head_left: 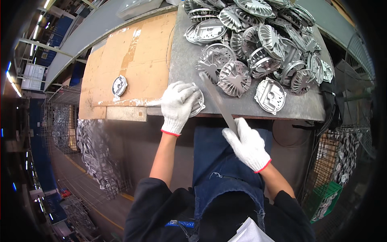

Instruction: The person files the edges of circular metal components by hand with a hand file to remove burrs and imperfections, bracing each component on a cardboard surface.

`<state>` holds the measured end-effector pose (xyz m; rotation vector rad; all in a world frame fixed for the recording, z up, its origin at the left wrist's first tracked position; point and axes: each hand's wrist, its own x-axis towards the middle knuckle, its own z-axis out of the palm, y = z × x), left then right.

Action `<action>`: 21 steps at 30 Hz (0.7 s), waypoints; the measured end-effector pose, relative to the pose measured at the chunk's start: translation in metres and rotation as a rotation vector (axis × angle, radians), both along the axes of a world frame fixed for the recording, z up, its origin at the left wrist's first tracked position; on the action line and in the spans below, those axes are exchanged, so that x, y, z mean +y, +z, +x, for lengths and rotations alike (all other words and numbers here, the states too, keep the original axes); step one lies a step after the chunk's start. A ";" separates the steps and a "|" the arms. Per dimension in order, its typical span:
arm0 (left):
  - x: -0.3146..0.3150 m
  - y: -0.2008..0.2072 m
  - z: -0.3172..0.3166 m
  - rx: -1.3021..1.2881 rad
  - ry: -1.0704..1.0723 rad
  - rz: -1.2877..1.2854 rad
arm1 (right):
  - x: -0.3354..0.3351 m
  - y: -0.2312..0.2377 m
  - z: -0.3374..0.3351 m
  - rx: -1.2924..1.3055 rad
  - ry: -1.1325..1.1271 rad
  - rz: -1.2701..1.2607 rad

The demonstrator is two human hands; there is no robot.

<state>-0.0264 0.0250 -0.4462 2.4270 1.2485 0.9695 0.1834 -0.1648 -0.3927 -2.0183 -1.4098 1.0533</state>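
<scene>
My left hand [178,104], in a white knit glove with a red cuff, is closed over a round cast-metal part [197,105] at the table's front edge. The glove hides most of that part; its right rim shows. In my right hand [248,146], gloved the same way, is a long flat metal file [219,103]. The file slants up and left, a little blurred, its far end close to the heap of finned castings [235,78]. Just right of the file, a single round casting [270,96] lies with its pocketed face up.
Flattened cardboard [137,52] covers the table's left part, with one round casting [119,86] on it. The grey tabletop [183,60] bears the large heap at back right. Wire cages of metal parts [96,157] stand at lower left and right, beside a green crate [328,199].
</scene>
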 end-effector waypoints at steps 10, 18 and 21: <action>-0.003 -0.005 0.000 0.041 -0.033 0.108 | 0.037 -0.009 -0.002 -0.411 0.197 0.331; -0.003 -0.006 -0.001 0.033 -0.033 0.124 | 0.038 0.018 -0.013 -0.510 0.082 0.516; -0.003 -0.003 -0.001 0.149 0.007 0.103 | 0.039 0.001 -0.006 -0.605 0.186 0.412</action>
